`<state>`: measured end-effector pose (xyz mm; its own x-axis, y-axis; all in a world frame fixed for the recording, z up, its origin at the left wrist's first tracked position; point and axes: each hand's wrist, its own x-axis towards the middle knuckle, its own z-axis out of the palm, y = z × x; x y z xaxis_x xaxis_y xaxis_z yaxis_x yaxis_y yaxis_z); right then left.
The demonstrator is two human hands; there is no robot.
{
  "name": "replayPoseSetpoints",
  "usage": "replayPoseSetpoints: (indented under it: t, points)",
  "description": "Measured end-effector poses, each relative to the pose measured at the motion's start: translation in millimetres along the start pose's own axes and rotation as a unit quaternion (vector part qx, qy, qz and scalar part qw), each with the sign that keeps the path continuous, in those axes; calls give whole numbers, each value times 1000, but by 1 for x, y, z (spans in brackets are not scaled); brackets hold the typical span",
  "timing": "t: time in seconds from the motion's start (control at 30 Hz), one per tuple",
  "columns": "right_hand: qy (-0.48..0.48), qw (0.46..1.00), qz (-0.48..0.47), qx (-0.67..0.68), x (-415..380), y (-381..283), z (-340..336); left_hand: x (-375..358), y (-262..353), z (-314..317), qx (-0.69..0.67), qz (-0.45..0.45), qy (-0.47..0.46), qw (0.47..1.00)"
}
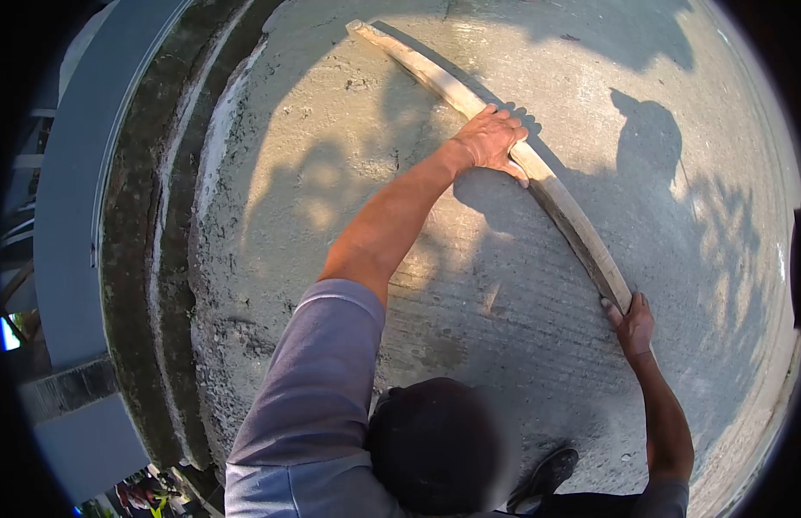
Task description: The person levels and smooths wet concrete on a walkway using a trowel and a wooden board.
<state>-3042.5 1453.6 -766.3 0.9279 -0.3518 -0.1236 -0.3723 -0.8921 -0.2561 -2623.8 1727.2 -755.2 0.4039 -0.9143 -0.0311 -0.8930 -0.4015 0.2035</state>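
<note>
A long wooden plank [566, 207] runs diagonally from the top middle down to the lower right, looking bowed through the wide lens. My left hand [494, 140] grips it around its upper middle, fingers over the far edge and thumb along the near side. At the lower end, my right hand [633, 328] is closed around the wood, thumb on the left face. The plank's far end points away from me over the concrete, its shadow lying close alongside it.
Rough concrete ground [504, 285] spreads under the plank, part sunlit and part shaded. A mossy concrete kerb [133, 233] curves along the left, beside a grey panel [68, 198]. A dark shoe [551, 470] and a dark rounded shape [439, 445] show at the bottom.
</note>
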Motion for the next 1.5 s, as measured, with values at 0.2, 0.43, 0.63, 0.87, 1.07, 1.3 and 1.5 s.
replayPoseSetpoints:
  t: [0.2,0.43,0.63,0.87,1.07,1.3,1.5]
  points:
    - [3,998,-58,-20,36,-69,19,-72,-74,2,25,-57,13,998]
    - [-6,985,-164,-61,53,-112,26,-198,-74,10,11,-153,54,987]
    - [-32,951,-307,-30,50,-135,33,-337,-12,28,38,-249,104,962]
    - [-109,933,-338,-54,-31,-64,15,-382,131,50,50,-226,128,964]
    - [-164,969,-169,-79,-141,109,-33,-242,242,79,-59,-59,150,985]
    - [-146,983,110,12,-282,223,-51,-26,330,107,-88,178,163,966]
    - [-73,982,168,46,-212,168,-37,88,247,76,-22,200,124,972]
